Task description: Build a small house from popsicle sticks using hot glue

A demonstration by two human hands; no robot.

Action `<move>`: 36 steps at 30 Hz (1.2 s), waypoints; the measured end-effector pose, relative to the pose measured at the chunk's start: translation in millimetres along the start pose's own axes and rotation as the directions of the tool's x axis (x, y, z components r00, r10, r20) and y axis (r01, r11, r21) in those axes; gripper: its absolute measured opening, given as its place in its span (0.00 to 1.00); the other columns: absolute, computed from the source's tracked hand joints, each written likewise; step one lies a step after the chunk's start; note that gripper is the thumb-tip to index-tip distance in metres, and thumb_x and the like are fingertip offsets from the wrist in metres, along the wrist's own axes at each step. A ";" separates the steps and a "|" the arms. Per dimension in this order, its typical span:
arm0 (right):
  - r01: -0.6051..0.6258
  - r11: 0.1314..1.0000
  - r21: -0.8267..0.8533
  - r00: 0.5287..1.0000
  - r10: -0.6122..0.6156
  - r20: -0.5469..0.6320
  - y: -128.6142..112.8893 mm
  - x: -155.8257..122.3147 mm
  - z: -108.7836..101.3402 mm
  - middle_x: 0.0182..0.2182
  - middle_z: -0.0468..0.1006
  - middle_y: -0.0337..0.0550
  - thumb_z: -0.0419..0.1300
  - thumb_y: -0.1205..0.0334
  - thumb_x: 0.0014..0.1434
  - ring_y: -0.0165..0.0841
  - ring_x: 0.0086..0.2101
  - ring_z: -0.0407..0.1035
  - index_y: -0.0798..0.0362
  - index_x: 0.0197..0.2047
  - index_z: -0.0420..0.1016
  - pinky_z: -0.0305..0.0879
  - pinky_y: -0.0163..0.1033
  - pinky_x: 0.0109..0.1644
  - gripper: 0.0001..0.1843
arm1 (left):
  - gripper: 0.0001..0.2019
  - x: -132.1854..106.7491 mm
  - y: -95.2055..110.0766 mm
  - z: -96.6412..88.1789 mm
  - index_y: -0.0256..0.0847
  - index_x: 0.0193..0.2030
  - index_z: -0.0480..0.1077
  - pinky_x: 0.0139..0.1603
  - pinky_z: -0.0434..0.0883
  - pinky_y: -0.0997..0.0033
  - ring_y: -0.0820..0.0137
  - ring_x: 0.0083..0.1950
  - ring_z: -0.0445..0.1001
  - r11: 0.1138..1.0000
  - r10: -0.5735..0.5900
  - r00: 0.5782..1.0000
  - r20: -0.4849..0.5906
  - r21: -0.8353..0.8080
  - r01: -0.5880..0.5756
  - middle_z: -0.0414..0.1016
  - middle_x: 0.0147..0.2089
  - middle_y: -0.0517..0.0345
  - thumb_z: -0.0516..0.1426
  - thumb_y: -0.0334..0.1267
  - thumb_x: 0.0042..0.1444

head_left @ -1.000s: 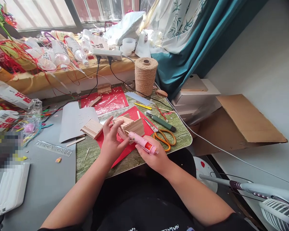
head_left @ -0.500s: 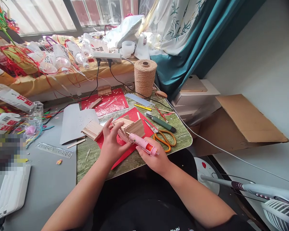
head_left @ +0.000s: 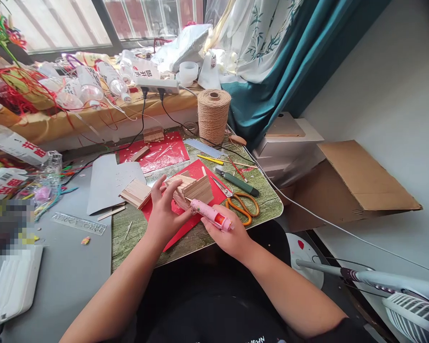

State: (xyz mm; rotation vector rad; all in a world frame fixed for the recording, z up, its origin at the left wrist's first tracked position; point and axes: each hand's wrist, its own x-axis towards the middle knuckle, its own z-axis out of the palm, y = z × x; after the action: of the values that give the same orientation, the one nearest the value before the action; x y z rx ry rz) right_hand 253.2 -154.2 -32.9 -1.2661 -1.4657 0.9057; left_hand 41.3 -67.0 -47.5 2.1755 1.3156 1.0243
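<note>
My left hand grips the near left side of a small structure of wooden craft sticks, fingers curved over its top. The structure stands over a red sheet. In my right hand is a pink glue gun, its nozzle pointing up and left against the sticks' near edge. Whether glue is coming out is too small to see. A flat panel of joined sticks lies just left of my left hand. Scissors with orange handles and a green utility knife lie to the right.
A large twine spool stands at the back of the table, near a power strip with cables. Grey sheet and clear ruler lie left. A cardboard box and a fan are at the right.
The view has shifted slightly. Both hands keep their holds, and the glue gun's nozzle stays at the near edge of the stick structure.
</note>
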 end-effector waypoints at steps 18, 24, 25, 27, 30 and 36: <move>0.027 1.000 -0.014 1.000 -0.027 0.009 0.1 -1.5 -3.6 0.29 0.68 0.36 0.64 0.55 0.70 0.33 0.30 0.65 0.48 0.33 0.67 0.64 0.42 0.37 0.15 | 0.41 4.3 3.9 -0.5 0.57 0.72 0.65 0.76 0.67 0.32 0.41 0.84 0.50 0.998 0.058 0.998 -0.005 0.006 -0.058 0.50 0.79 0.44 0.74 0.40 0.53; 0.070 0.997 0.018 0.996 -0.069 -0.050 -1.5 -1.5 -10.4 0.32 0.70 0.38 0.63 0.58 0.71 0.34 0.32 0.66 0.48 0.38 0.71 0.66 0.43 0.40 0.08 | 0.43 3.3 -4.0 -0.1 0.57 0.72 0.64 0.76 0.68 0.32 0.41 0.84 0.51 0.999 0.029 0.999 -0.028 -0.017 -0.029 0.48 0.81 0.45 0.75 0.43 0.52; 0.077 0.997 0.021 0.996 -0.076 -0.053 -1.9 -0.7 -11.1 0.33 0.71 0.38 0.63 0.59 0.71 0.34 0.33 0.67 0.48 0.39 0.72 0.67 0.43 0.41 0.07 | 0.43 2.6 -5.8 0.5 0.57 0.72 0.64 0.75 0.69 0.33 0.40 0.84 0.50 0.999 0.021 0.999 -0.035 -0.031 -0.022 0.46 0.81 0.46 0.76 0.43 0.52; 0.089 0.996 0.028 0.994 -0.087 -0.060 -3.6 1.6 -11.9 0.35 0.72 0.39 0.63 0.59 0.71 0.35 0.34 0.69 0.48 0.41 0.73 0.68 0.43 0.42 0.05 | 0.43 1.5 -9.0 1.8 0.58 0.72 0.64 0.74 0.70 0.33 0.39 0.85 0.48 0.998 0.004 0.999 -0.048 -0.055 -0.007 0.43 0.82 0.46 0.76 0.43 0.52; 0.098 0.995 0.023 0.993 -0.097 -0.068 -7.9 6.0 -11.0 0.35 0.73 0.39 0.63 0.58 0.71 0.35 0.35 0.70 0.48 0.42 0.73 0.69 0.43 0.44 0.05 | 0.42 0.6 -12.2 3.7 0.57 0.71 0.63 0.74 0.70 0.32 0.39 0.85 0.48 0.998 0.000 0.999 -0.051 -0.063 -0.003 0.41 0.83 0.45 0.75 0.41 0.52; 0.089 0.996 0.017 0.994 -0.088 -0.068 -7.6 12.3 -4.4 0.34 0.72 0.39 0.62 0.58 0.71 0.35 0.35 0.69 0.48 0.38 0.71 0.69 0.44 0.45 0.08 | 0.42 0.7 -15.8 5.9 0.58 0.72 0.62 0.74 0.70 0.33 0.40 0.85 0.48 0.997 0.018 0.999 -0.048 -0.068 -0.022 0.41 0.83 0.46 0.75 0.41 0.54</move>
State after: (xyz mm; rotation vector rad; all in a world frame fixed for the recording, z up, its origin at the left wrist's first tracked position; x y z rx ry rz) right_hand 255.4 -143.7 -22.2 -1.1957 -1.4450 0.8101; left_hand 36.7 -58.7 -61.4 2.1296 1.2629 1.1191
